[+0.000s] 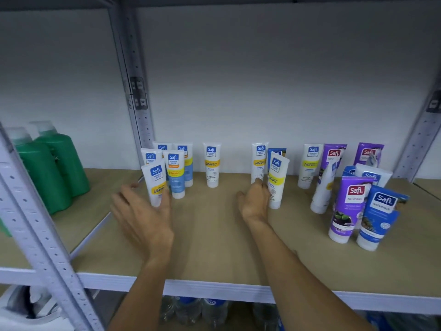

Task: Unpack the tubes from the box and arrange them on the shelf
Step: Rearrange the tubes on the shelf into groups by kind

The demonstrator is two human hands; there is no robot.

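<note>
Head view: tubes (pixel 212 164) stand cap-down on the shelf (pixel 210 237), with a cluster at the left, singles along the back and purple and blue ones at the right; green bottles (pixel 52 168) stand in the bay to the left. The left hand (pixel 143 216), blurred, is spread wide, its thumb against the front tube (pixel 156 180) of the left cluster. The right hand (pixel 255 203) has fingers curled against the lower side of a leaning tube (pixel 276 177); whether they clasp it cannot be told.

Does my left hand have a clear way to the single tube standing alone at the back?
Probably yes: the single tube stands apart, with bare shelf between it and the left hand; nothing stands in that path.
</note>
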